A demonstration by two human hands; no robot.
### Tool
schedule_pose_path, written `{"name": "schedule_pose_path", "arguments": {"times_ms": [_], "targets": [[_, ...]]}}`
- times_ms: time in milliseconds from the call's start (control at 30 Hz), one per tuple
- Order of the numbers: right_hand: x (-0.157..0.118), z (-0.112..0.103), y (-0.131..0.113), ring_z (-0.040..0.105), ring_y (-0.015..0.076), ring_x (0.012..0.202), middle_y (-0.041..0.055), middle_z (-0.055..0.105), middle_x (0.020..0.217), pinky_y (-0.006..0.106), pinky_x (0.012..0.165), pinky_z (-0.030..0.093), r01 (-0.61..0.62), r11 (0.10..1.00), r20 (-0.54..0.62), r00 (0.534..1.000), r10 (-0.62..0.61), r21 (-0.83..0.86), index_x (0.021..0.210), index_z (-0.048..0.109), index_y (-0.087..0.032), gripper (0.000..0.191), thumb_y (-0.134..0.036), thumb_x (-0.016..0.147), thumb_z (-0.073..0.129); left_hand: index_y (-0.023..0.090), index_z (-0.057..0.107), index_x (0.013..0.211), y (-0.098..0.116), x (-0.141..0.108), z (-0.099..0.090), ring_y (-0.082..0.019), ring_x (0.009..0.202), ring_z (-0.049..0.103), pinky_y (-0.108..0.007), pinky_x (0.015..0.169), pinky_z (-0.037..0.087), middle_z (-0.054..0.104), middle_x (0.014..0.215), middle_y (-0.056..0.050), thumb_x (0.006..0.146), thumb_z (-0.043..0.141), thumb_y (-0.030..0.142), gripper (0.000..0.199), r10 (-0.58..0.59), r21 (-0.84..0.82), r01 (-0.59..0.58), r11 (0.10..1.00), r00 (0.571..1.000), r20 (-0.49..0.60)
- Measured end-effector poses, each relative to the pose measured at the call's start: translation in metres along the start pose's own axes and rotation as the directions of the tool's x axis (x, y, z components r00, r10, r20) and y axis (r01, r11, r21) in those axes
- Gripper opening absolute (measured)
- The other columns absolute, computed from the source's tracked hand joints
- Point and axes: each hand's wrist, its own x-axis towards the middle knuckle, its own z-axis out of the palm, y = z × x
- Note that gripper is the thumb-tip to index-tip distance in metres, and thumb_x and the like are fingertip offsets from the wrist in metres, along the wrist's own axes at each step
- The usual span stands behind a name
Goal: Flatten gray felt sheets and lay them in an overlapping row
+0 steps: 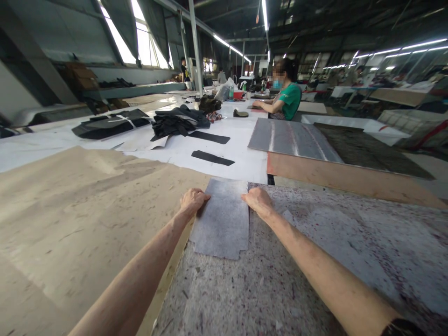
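Observation:
A grey felt-like fabric piece point(222, 219) with notched near corners lies over the left edge of a speckled grey board point(210, 289). My left hand point(194, 199) grips its left edge near the far end, fingers curled and thumb on top. At the opposite edge, my right hand point(258, 199) holds the piece in the same way, thumb pointing inward. The fingers under the edges are hidden. Beyond the piece, two black strips point(213, 157) lie on a white table surface point(245, 168).
Brown paper point(87, 224) covers the left side. Behind the strips are a pile of black fabric pieces point(178, 120) and a dark bundle point(110, 123). Grey sheet material point(290, 140) rests at the right. A co-worker in a green shirt point(291, 100) sits at the table's far right side.

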Motion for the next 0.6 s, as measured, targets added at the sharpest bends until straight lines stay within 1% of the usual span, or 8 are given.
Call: {"name": "schedule_pose_path", "arguments": {"times_ms": [167, 400, 500, 600], "targets": [[-0.001, -0.002, -0.003, 0.062, 0.0265, 0.093, 0.0144, 0.068, 0.096, 0.028, 0.065, 0.044, 0.0, 0.999, 0.016, 1.0, 0.001, -0.041, 0.091, 0.07, -0.014, 0.031, -0.034, 0.077, 0.051, 0.02, 0.058, 0.058, 0.008, 0.001, -0.002, -0.027, 0.085, 0.061, -0.035, 0.068, 0.039, 0.068, 0.081, -0.006, 0.066, 0.059, 0.034, 0.016, -0.064, 0.036, 0.064, 0.997, 0.998, 0.003], [0.005, 0.001, -0.001, 0.061, 0.029, 0.099, 0.0159, 0.066, 0.103, 0.031, 0.073, 0.046, -0.002, 0.998, 0.025, 1.0, 0.003, -0.063, 0.098, 0.069, -0.014, 0.036, -0.036, 0.078, 0.049, 0.019, 0.056, 0.058, 0.01, 0.003, 0.0, -0.029, 0.089, 0.061, -0.037, 0.072, 0.04, 0.069, 0.085, -0.008, 0.065, 0.06, 0.036, 0.018, -0.102, 0.065, 0.102, 0.993, 0.995, -0.004], [0.007, 0.003, -0.001, 0.061, 0.0299, 0.099, 0.0164, 0.066, 0.104, 0.032, 0.074, 0.046, -0.014, 0.998, 0.023, 1.0, 0.016, -0.062, 0.1, 0.069, -0.014, 0.035, -0.033, 0.076, 0.051, 0.019, 0.055, 0.058, 0.011, 0.004, 0.0, -0.029, 0.088, 0.062, -0.037, 0.072, 0.04, 0.069, 0.085, -0.009, 0.065, 0.059, 0.035, 0.018, -0.101, 0.08, 0.101, 0.992, 0.995, -0.001], [0.009, 0.003, -0.003, 0.061, 0.0298, 0.099, 0.0168, 0.066, 0.104, 0.032, 0.074, 0.047, -0.04, 0.998, 0.019, 0.999, 0.041, -0.057, 0.102, 0.068, -0.013, 0.035, -0.027, 0.074, 0.051, 0.019, 0.054, 0.056, 0.013, 0.003, -0.001, -0.028, 0.086, 0.062, -0.037, 0.071, 0.04, 0.068, 0.082, -0.009, 0.066, 0.058, 0.035, 0.019, -0.1, 0.095, 0.099, 0.991, 0.995, 0.002]]}}
